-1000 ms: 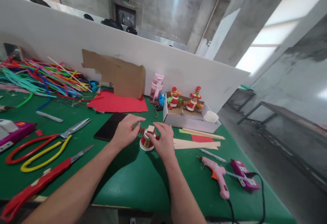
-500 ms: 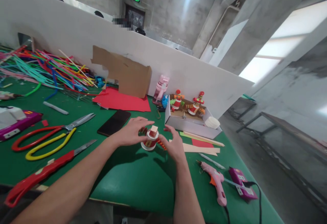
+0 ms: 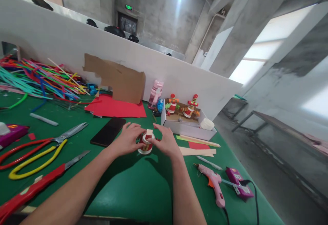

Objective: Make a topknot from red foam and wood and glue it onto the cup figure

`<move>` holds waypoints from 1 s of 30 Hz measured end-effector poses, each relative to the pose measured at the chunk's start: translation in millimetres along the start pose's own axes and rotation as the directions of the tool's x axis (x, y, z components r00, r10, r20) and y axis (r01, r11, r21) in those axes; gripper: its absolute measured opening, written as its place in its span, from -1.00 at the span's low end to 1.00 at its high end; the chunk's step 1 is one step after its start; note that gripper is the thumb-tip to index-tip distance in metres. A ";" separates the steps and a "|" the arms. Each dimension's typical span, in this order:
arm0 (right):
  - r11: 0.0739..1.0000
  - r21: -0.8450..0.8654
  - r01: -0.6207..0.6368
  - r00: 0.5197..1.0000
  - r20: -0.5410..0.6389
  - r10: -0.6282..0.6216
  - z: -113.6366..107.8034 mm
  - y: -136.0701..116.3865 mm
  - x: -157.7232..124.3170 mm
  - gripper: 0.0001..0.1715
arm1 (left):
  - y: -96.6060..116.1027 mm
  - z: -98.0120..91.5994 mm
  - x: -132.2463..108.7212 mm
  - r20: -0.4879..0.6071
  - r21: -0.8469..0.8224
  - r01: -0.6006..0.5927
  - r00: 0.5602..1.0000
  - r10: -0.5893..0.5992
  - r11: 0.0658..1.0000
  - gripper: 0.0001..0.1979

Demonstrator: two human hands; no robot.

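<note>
A small figure made from a red-wrapped paper cup (image 3: 146,148) stands upside down on the green table, its white rim at the bottom. On its top sits a folded red piece with a pale square (image 3: 149,132). My left hand (image 3: 127,139) curves round the cup's left side, thumb against it. From the right, my right hand (image 3: 165,141) closes round it too, its thumb across the upper part. The fingertips behind the cup are partly hidden. The coiled side arms seen earlier are mostly covered by my hands.
A black phone (image 3: 108,131), scissors (image 3: 69,134) and a red-handled knife (image 3: 48,182) lie left. Right are wooden strips (image 3: 197,151), a pink glue gun (image 3: 214,184) with a cord, and a purple box (image 3: 239,183). Behind, a white box (image 3: 187,129) holds two similar figures.
My hands have drawn in on the cup figure, and the right thumb now lies over its upper part. The camera has turned slightly, shifting the table scene left.
</note>
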State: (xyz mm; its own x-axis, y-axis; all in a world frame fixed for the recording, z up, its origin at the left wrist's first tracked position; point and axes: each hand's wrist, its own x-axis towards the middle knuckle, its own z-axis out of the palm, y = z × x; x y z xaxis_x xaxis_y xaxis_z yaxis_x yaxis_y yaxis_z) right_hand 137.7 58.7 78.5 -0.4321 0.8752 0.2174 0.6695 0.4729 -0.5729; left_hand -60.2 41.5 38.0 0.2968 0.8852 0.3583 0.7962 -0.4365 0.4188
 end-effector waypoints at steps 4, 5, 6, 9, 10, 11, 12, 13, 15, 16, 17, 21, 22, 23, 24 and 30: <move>0.998 0.025 0.066 0.984 -0.166 -0.061 13.4 -5.9 -0.7 -0.61 | 0.2 1.3 -1.1 0.011 -0.013 0.000 1.000 0.000 1.000 -0.66; 0.997 0.009 0.074 0.978 -0.198 -0.071 17.1 -7.2 -1.7 -0.70 | 0.1 1.7 -1.2 0.011 -0.013 -0.002 1.000 0.003 1.000 -0.67; 0.997 -0.013 0.080 0.971 -0.224 -0.081 20.1 -8.2 -2.9 -0.77 | -0.2 2.2 -1.4 0.009 -0.011 -0.004 1.000 0.004 1.000 -0.68; 0.991 -0.091 0.102 0.953 -0.277 -0.124 23.6 -10.1 -8.1 -0.88 | -1.7 3.4 -1.8 -0.011 0.001 -0.019 1.000 0.019 1.000 -0.68; 0.987 -0.116 0.111 0.948 -0.285 -0.140 23.1 -10.4 -10.1 -0.89 | -2.3 3.8 -1.9 -0.021 0.004 -0.026 0.999 0.026 1.000 -0.67; 0.983 -0.141 0.119 0.945 -0.286 -0.156 22.2 -10.7 -12.0 -0.90 | -2.9 4.1 -2.1 -0.028 0.006 -0.033 0.999 0.033 0.999 -0.66; 0.978 -0.166 0.126 0.944 -0.282 -0.169 21.2 -10.9 -13.9 -0.90 | -3.3 4.5 -2.2 -0.031 0.007 -0.039 0.999 0.040 0.999 -0.65; 0.973 -0.191 0.131 0.945 -0.272 -0.181 20.2 -11.1 -15.6 -0.91 | -3.6 4.7 -2.3 -0.033 0.007 -0.045 0.998 0.045 0.999 -0.64; 0.961 -0.237 0.140 0.949 -0.245 -0.199 19.1 -11.7 -18.5 -0.93 | -3.8 5.0 -2.3 -0.039 0.008 -0.051 0.998 0.052 0.999 -0.64; 0.956 -0.256 0.143 0.951 -0.231 -0.204 19.0 -12.0 -19.7 -0.94 | -3.7 4.7 -2.4 -0.043 0.010 -0.054 0.998 0.054 0.998 -0.65; 0.951 -0.273 0.145 0.954 -0.216 -0.207 19.1 -12.4 -20.8 -0.94 | -3.5 4.0 -2.5 -0.045 0.014 -0.056 0.997 0.057 0.998 -0.66; 0.939 -0.311 0.146 0.966 -0.160 -0.203 20.6 -14.3 -23.3 -0.88 | -0.4 -4.5 -3.4 -0.055 0.019 -0.074 0.996 0.075 0.997 -0.58; 0.939 -0.313 0.144 0.969 -0.148 -0.198 20.9 -14.7 -23.5 -0.86 | 0.8 -7.8 -3.7 -0.067 0.014 -0.091 0.994 0.092 0.996 -0.56; 0.939 -0.314 0.140 0.971 -0.140 -0.191 21.3 -15.0 -23.7 -0.84 | 2.0 -11.0 -4.1 -0.081 0.008 -0.115 0.990 0.115 0.993 -0.57; 0.940 -0.314 0.133 0.974 -0.137 -0.183 21.7 -15.2 -23.7 -0.83 | 3.3 -13.9 -4.5 -0.097 0.002 -0.142 0.985 0.142 0.990 -0.59; 0.955 -0.274 0.115 0.973 -0.160 -0.164 23.4 -15.2 -23.9 -0.79 | 8.2 -16.6 -5.8 -0.117 -0.010 -0.274 0.955 0.271 0.962 -0.63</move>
State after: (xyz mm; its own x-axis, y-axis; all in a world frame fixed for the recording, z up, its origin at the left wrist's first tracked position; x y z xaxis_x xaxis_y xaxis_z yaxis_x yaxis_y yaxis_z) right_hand 123.7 28.2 63.5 -0.4335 0.7909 0.4319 0.7550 0.5804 -0.3051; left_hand -64.2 30.1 53.2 0.4376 0.7086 0.5536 0.6791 -0.6640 0.3131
